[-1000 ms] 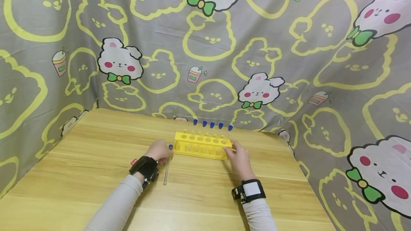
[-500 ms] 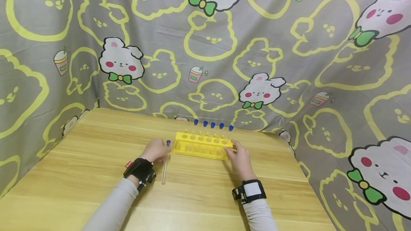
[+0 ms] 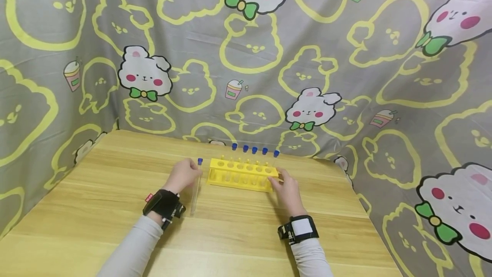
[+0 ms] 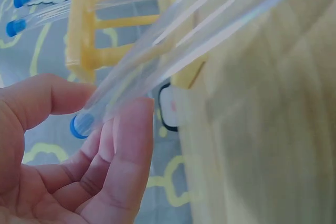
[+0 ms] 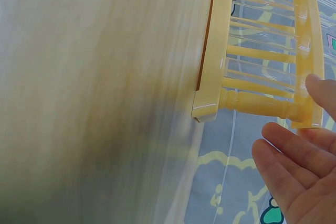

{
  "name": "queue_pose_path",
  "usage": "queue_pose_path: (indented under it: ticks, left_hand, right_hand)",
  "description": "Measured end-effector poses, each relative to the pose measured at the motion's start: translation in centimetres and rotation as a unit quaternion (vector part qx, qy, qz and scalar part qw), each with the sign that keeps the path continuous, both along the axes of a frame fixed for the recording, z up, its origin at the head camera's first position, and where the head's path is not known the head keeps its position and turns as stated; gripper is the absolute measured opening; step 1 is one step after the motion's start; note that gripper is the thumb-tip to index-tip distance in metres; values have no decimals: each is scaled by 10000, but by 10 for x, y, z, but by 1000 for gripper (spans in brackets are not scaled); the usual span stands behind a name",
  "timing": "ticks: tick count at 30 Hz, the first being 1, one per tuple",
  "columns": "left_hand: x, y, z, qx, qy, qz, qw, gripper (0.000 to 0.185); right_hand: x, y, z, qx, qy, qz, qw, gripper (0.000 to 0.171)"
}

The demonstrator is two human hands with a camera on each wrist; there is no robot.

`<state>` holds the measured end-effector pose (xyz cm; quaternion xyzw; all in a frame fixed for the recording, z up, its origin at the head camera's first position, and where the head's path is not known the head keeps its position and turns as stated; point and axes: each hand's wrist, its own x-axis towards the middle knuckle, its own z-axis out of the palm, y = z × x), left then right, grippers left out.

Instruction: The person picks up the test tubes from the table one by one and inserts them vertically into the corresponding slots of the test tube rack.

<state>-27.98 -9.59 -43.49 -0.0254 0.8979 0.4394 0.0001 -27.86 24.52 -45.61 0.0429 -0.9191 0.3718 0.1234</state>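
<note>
My left hand (image 3: 180,176) pinches a clear test tube (image 3: 195,195) near its blue stopper (image 3: 200,161), left of the yellow test tube rack (image 3: 240,187). The tube stands nearly upright, apart from the rack. In the left wrist view, thumb and fingertips meet around the tube (image 4: 173,40) just below the stopper (image 4: 81,125). At the rack's right end, my right hand (image 3: 287,189) grips it, thumb in front and fingers round the side. The right wrist view has the thumb (image 5: 317,90) on the rack's upper plate. Several blue-stoppered tubes stand in the rack; its leftmost hole holds none.
A wood-grain table (image 3: 238,234) lies under both hands. Grey cloth (image 3: 200,42) with yellow outlines and cartoon animals hangs along the back and both sides, close behind the rack.
My left hand has moved away from the rack, leftward and toward the back, taking the test tube along. The right hand and the rack stay in place.
</note>
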Motion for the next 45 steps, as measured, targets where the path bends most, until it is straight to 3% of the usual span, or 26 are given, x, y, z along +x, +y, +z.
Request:
queue_pose_path:
  ticks: [14,21,26,36,41,45]
  left_hand:
    - [1,8,40,352,1025,259,9938,29]
    - [0,21,59,790,1768,277,9807,26]
    - [-1,32,68,1043,2361,299,9656,24]
    - [-8,47,70,1466,2957,289,9435,23]
    - [-10,52,67,1348,3102,180,9409,24]
    - [-11,55,64,1222,3012,131,9456,25]
  right_hand:
    - [-2,0,0,42,6,-66,10000,55]
    - [-2,0,0,69,12,-64,10000,53]
    - [-2,0,-1,95,3,-57,9999,54]
    - [-1,-1,-1,123,17,-104,9999,55]
    - [-1,0,-2,105,-14,-114,9999,54]
    - [-1,0,-1,87,-46,-105,9999,54]
